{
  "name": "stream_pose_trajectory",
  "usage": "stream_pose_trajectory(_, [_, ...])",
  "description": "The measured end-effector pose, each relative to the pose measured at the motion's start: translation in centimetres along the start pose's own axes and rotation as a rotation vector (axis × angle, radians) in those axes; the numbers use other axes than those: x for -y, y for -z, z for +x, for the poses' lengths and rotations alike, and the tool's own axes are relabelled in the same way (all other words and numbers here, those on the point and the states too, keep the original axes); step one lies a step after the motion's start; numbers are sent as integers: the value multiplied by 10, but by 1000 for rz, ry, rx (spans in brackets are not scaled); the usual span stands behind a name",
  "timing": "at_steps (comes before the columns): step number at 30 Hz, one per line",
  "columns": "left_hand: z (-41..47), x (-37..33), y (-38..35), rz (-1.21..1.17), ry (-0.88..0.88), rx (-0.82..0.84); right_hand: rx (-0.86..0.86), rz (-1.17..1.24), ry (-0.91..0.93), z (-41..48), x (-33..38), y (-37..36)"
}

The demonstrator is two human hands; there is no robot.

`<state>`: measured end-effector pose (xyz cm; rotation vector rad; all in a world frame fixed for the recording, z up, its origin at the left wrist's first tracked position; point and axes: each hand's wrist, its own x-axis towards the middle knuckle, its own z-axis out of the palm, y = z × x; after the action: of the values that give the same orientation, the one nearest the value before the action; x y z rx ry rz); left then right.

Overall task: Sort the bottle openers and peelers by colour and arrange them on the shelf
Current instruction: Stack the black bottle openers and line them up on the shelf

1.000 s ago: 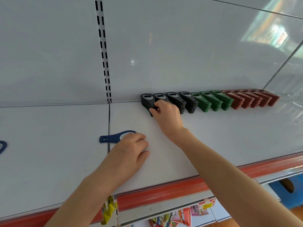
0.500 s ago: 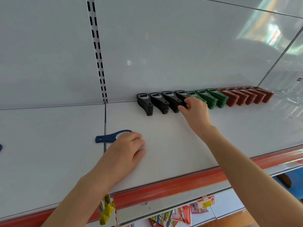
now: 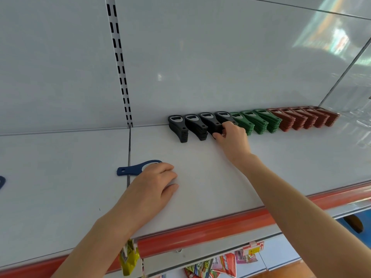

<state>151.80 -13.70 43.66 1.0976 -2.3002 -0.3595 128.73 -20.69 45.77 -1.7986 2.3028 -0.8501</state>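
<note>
Stacks of bottle openers line the back of the white shelf [image 3: 200, 187]: black stacks [image 3: 177, 127] on the left, green stacks [image 3: 259, 121] in the middle, red stacks [image 3: 305, 117] on the right. My right hand [image 3: 230, 137] pinches the front end of the black stacks third and fourth from the left, thumb below and fingers on top; which of the two it holds I cannot tell. A single blue bottle opener [image 3: 130, 169] lies flat nearer the front. My left hand [image 3: 152, 183] rests on its round head, fingers loosely bent, handle sticking out left.
Another blue piece [image 3: 2, 182] peeks in at the left edge of the shelf. A slotted upright [image 3: 120, 67] runs up the back wall. The shelf front has a red strip [image 3: 220, 223]; snack packets [image 3: 210, 265] hang below it.
My right hand went from the leftmost black stack rightward along the row to the green end, then came back a little onto the last black stacks. My left hand stayed on the blue opener.
</note>
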Motion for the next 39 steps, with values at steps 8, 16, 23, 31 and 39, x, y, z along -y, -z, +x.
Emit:
stream_pose_trajectory(8, [-1, 0, -1, -7, 7, -5, -130, 71, 71, -13, 11, 10])
stream_pose_trajectory(16, [0, 0, 0, -12, 19, 2, 95, 5, 34, -7, 30, -7])
stream_pose_trajectory(23, [0, 1, 0, -12, 17, 3, 96, -41, 48, -4, 34, -13])
stream_pose_trajectory(31, [0, 1, 0, -17, 22, 9, 101, -147, 62, -5, 34, -14])
stream_pose_trajectory(39, [0, 0, 0, -1, 32, 28, 101, -92, 41, -6, 33, -15])
